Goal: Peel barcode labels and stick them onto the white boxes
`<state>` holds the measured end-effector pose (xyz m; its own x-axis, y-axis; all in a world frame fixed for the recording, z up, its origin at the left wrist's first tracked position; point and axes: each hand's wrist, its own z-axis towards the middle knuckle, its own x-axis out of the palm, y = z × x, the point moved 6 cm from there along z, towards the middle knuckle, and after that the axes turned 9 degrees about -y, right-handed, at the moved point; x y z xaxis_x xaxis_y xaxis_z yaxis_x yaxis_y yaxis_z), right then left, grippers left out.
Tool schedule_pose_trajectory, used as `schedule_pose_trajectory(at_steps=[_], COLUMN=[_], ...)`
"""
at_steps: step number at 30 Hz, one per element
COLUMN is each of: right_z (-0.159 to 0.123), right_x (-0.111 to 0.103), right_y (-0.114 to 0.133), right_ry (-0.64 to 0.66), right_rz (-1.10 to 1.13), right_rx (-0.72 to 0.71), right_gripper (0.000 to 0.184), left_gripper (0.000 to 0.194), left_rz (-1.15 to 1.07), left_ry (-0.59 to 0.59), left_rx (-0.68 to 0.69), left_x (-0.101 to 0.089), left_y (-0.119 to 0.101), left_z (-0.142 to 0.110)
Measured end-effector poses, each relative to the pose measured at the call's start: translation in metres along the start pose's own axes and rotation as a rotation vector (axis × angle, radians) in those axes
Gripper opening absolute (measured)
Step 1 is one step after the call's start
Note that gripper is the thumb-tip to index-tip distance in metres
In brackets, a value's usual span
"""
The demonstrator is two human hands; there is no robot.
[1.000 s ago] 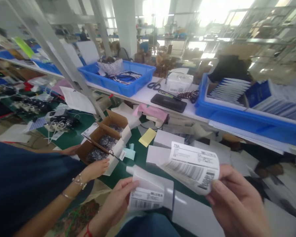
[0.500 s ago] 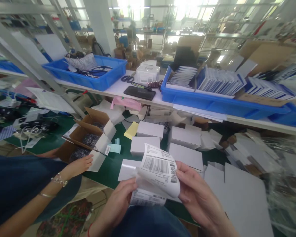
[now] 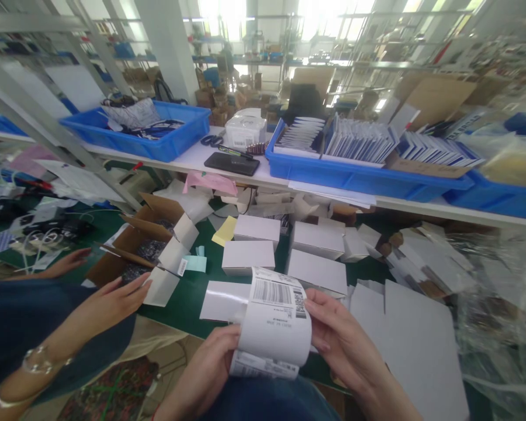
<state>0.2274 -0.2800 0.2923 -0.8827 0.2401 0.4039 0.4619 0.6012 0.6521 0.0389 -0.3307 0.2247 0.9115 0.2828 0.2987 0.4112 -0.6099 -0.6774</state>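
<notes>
A strip of white shipping labels (image 3: 275,327), printed with barcodes and small text, curls between my hands above the table's front edge. My left hand (image 3: 217,356) grips its left side with the thumb on top. On the right edge, my right hand (image 3: 339,327) pinches the strip between thumb and fingers. The upper label faces me, while another printed part hangs below the bend. Just behind lie a flat white glossy sheet (image 3: 219,301) and a closed white box (image 3: 248,257). My fingertips under the paper are hidden.
A co-worker's hands (image 3: 109,304) are at an open cardboard box (image 3: 134,251) on the left. More white boxes (image 3: 318,272) stand behind my hands. Flattened white cartons (image 3: 416,345) lie at right. Blue bins (image 3: 368,175) line the shelf above.
The label strip has opened into a rounder curl, showing more of its blank part. The co-worker's hands have shifted left and spread apart at the cardboard box. My view has turned slightly right.
</notes>
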Motion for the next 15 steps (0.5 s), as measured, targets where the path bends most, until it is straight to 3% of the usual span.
schedule_pose_trajectory(at_steps=[15], right_z=[0.004], right_x=[-0.021], right_y=[0.004], right_ry=[-0.13], right_rz=[0.02], right_rx=[-0.053], right_gripper=[0.034], left_gripper=[0.033], left_rz=[-0.129], left_ry=[-0.003], left_rx=[-0.195], left_x=[0.009], left_y=[0.02], left_z=[-0.011])
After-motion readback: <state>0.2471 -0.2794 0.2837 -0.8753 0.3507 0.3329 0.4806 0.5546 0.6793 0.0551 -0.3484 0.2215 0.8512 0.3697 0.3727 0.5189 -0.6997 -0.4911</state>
